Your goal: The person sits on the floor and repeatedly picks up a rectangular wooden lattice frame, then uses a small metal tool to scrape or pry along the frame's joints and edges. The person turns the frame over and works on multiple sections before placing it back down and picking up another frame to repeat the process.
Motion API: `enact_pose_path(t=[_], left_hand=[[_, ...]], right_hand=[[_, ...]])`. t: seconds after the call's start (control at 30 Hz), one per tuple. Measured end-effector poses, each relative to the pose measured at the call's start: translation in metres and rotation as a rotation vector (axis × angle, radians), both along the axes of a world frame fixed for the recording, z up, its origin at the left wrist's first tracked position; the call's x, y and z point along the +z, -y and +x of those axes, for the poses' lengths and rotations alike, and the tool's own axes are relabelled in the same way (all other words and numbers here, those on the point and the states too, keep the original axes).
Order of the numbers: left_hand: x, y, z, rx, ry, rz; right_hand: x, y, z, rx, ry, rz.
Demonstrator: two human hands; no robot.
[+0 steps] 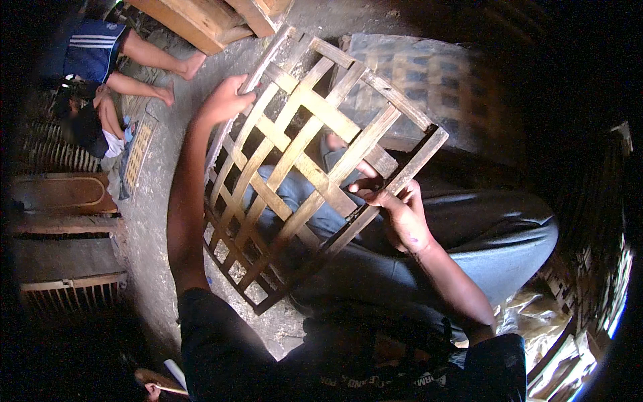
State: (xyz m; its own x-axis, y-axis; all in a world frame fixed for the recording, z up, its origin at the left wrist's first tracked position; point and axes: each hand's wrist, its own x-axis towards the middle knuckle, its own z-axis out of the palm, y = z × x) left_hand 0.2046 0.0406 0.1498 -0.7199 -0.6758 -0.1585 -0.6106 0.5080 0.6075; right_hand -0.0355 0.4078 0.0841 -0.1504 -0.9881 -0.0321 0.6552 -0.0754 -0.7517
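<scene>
A rectangular wooden lattice panel [317, 176], made of pale slats woven crosswise inside a darker frame, is held tilted in front of me above my lap. My left hand [226, 102] is closed round the upper left edge of its frame. At the right edge, my right hand [402, 213] grips the frame with thumb and fingers where slat ends meet it. The fingertips show partly through the gaps. My folded legs [495, 234] in grey-blue trousers lie behind and to the right of the panel.
Beyond the panel, a translucent sheet [402, 50] covers something with a grid pattern. A wooden bench [194, 23] stands at the top. Another person's bare legs [151, 53] and a smaller lattice piece [138, 153] are at the left. Wooden furniture [60, 191] lines the left side; crumpled wrapping [536, 321] lies lower right.
</scene>
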Motion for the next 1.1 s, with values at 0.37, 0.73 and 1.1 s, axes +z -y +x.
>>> enact_pose_path(t=[0.37,0.73,1.1], left_hand=[[0.083,-0.054,-0.081,-0.124,1.051,-0.703],[0.090,-0.032,-0.068,0.029,0.908,-0.100],[0.051,-0.042,-0.046,0.026,0.568,-0.763]], right_hand=[[0.005,-0.002,-0.002,-0.025,-0.069,-0.062],[0.002,-0.004,-0.001,-0.023,-0.044,-0.096],[0.006,-0.003,-0.002,-0.026,-0.062,-0.081]])
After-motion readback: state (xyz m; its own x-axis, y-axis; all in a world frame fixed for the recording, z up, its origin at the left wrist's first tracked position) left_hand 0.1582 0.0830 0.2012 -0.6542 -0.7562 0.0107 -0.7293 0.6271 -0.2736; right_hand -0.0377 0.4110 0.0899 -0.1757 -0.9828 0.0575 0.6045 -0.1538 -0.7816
